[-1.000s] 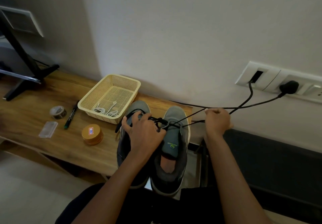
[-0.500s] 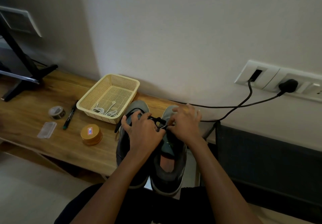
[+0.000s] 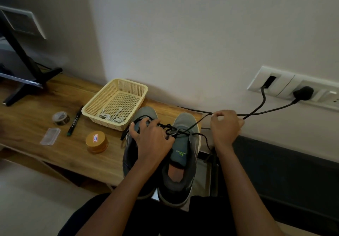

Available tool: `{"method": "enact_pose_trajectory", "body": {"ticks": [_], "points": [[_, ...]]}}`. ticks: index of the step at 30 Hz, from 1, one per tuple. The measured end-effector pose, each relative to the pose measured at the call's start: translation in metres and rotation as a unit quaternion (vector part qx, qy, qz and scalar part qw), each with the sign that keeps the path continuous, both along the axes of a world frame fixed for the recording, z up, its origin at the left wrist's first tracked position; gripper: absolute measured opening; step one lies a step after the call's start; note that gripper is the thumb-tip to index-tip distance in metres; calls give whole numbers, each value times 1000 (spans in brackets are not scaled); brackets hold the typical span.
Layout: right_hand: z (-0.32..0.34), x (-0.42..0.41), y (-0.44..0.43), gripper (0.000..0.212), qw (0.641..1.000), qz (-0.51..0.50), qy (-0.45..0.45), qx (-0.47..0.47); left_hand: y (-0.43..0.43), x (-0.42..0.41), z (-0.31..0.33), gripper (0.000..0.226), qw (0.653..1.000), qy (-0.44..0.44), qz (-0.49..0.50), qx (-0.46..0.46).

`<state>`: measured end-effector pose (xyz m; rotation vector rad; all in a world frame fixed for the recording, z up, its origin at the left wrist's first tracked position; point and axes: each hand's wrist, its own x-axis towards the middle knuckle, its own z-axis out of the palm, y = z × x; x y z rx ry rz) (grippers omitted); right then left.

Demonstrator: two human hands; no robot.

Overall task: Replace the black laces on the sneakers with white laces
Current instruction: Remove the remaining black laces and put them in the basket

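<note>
The right hand (image 3: 226,125) is pinching the thin black lace (image 3: 198,122) in curled fingertips and drawing it taut up and to the right in the head view. Half a second ago it was working at the eyelets beside the left hand (image 3: 152,138). That hand is gripping the pair of grey mesh sneakers (image 3: 183,155) on the wooden shelf (image 3: 36,123), steadying them. Another crossing seems to be coming free, while the white laces (image 3: 111,115) are lying untouched in the cream plastic basket (image 3: 139,88).

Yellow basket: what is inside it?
White laces lie bundled at the near end of the yellow basket; the remaining mesh floor looks bare. The near wall hides the bundle's lowest edge.
</note>
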<state>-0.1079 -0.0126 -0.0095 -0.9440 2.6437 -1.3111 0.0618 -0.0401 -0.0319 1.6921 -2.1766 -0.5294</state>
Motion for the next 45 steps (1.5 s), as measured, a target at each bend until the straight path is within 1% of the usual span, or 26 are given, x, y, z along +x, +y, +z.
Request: {"method": "enact_pose_trajectory", "body": {"ticks": [3, 4, 6, 8, 9, 10, 12, 16, 18, 19, 21, 23, 25, 27, 28, 29, 31, 32, 34, 35, 36, 37, 40, 42, 43, 45], "points": [[-1, 9, -4, 22, 993, 105, 33, 30, -1, 1, -1, 31, 1000, 3, -1, -1], [-2, 12, -6, 22, 987, 150, 40, 49, -1, 1, -1, 31, 1000, 3, -2, -1], [-2, 22, -8, 14, 959, 242, 66, 134, -2, 1, -2, 31, 1000, 1, -3, -1], [-4, 31, -9, 7, 918, 304, 103, 233, -2, 1, -3, 31, 1000, -2, -5, -2], [-6, 35, -9, 8, 905, 319, 115, 258, -2, 1, -3, 30, 1000, -5, -6, -2], [-7, 37, -9, 9, 899, 324, 126, 266, -3, 1, -3, 30, 1000, -8, -6, -2], [-9, 39, -9, 11, 901, 319, 153, 249, -3, 1, -4, 30, 1000, -7, -2, -5], [-9, 35, -12, 16, 906, 302, 179, 235, -4, 2, -4, 30, 1000, -7, 13, -11], [-10, 26, -12, 16, 935, 241, 166, 202, -4, 1, -5, 29, 1000, -13, 16, -12], [-10, 21, -13, 16, 956, 190, 147, 167, -4, 1, -4, 29, 1000, -10, 17, -11], [-7, 11, -11, 14, 993, 64, 72, 71, -4, 0, -4, 28, 1000, -3, 15, -10], [-2, 8, -9, 12, 999, -39, -18, -24, -4, -2, -4, 27, 1000, 1, 12, -7], [1, 8, -8, 10, 994, -77, -49, -66, -4, -3, -5, 27, 1000, 0, 10, -5], [1, 9, -7, 12, 997, -52, -24, -59, -3, -2, -5, 27, 1000, -3, 7, -6], [0, 9, -7, 18, 999, -22, -7, -41, -3, -2, -6, 26, 1000, -1, 6, -8], [0, 10, -7, 24, 1000, 18, 6, -13, -3, -2, -6, 25, 1000, 1, 6, -9], [-1, 15, -8, 22, 990, 119, 15, 77, -3, -2, -7, 23, 1000, -5, 3, -13], [-2, 19, -8, 18, 976, 171, 18, 131, -2, -3, -8, 22, 1000, -12, 1, -15], [-6, 28, -10, 10, 936, 261, 48, 231, -2, -4, -9, 23, 1000, -23, -2, -16], [-9, 31, -11, 10, 917, 291, 68, 264, -3, -4, -9, 24, 999, -28, -2, -15], [-11, 34, -11, 11, 906, 307, 84, 280, -3, -4, -8, 24, 999, -32, -2, -15], [-13, 36, -12, 13, 904, 310, 98, 278, -4, -4, -8, 24, 999, -34, -2, -14], [-15, 38, -14, 14, 917, 280, 140, 248, -4, -3, -6, 26, 999, -32, 5, -18], [-16, 35, -15, 14, 933, 240, 133, 235, -4, -3, -4, 26, 999, -30, 10, -26], [-15, 31, -14, 14, 949, 203, 118, 209, -4, -2, -3, 26, 999, -32, 12, -29], [-8, 19, -11, 16, 988, 86, 63, 114, -5, 0, -1, 27, 999, -37, 14, -28]]}}
